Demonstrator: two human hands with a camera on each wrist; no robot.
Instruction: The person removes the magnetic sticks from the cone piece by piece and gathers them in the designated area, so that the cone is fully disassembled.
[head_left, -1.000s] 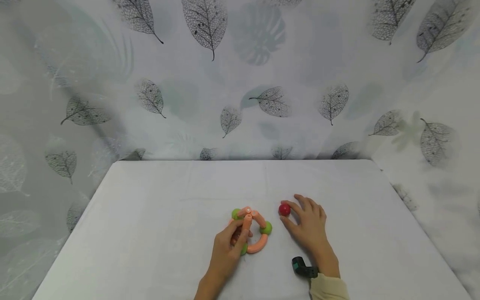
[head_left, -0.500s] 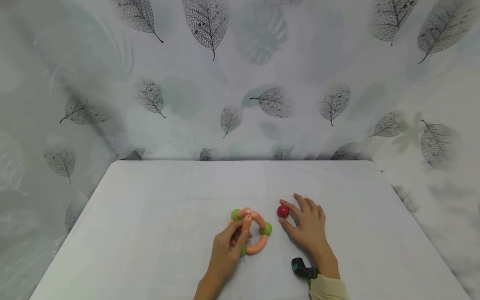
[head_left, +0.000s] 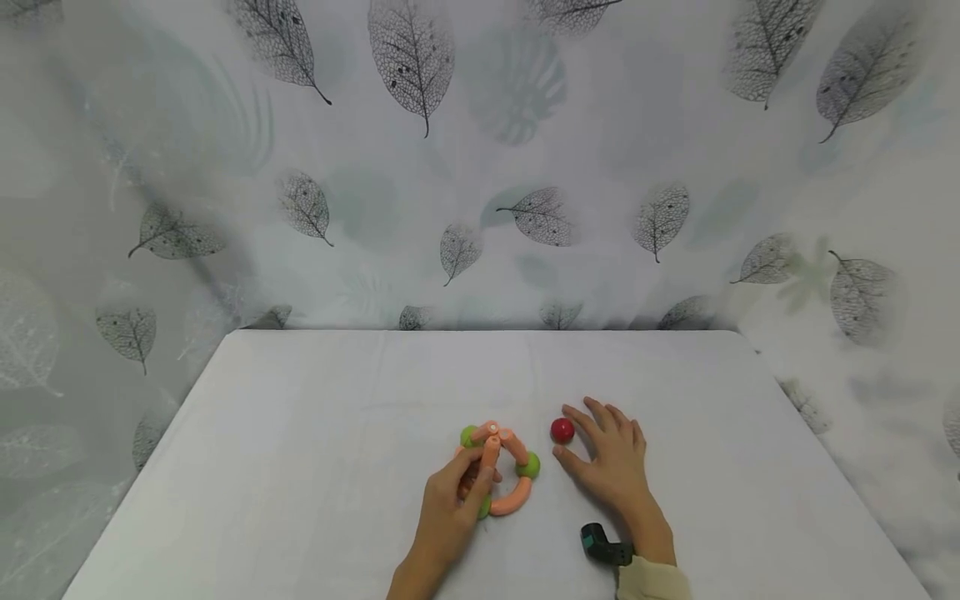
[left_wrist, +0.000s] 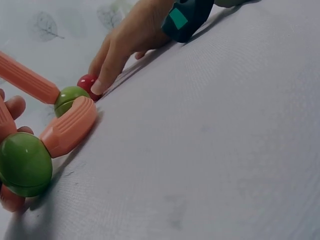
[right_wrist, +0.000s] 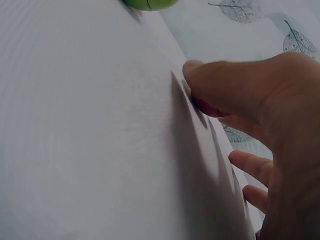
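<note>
My left hand (head_left: 444,510) pinches an upright orange rod (head_left: 490,454) between thumb and fingers, over a ring of curved, ribbed orange pieces (head_left: 512,498) joined by green balls (head_left: 528,465). The ring lies on the white table, its left part hidden by the hand. To the right, a small red ball (head_left: 562,431) sits on the cloth. My right hand (head_left: 617,467) is spread beside it, thumb and index tip at either side of the ball. In the right wrist view the thumb (right_wrist: 225,82) covers most of the red ball (right_wrist: 206,107).
The white-covered table (head_left: 315,467) stretches around both hands. Its far edge meets a hanging curtain (head_left: 360,200) printed with leaves. A dark device (head_left: 603,546) with a teal patch is worn on the right wrist.
The red ball has shifted slightly left, and the right thumb and index have loosened around it. The left hand keeps its pinch on the orange rod. The head view has tilted slightly up.
</note>
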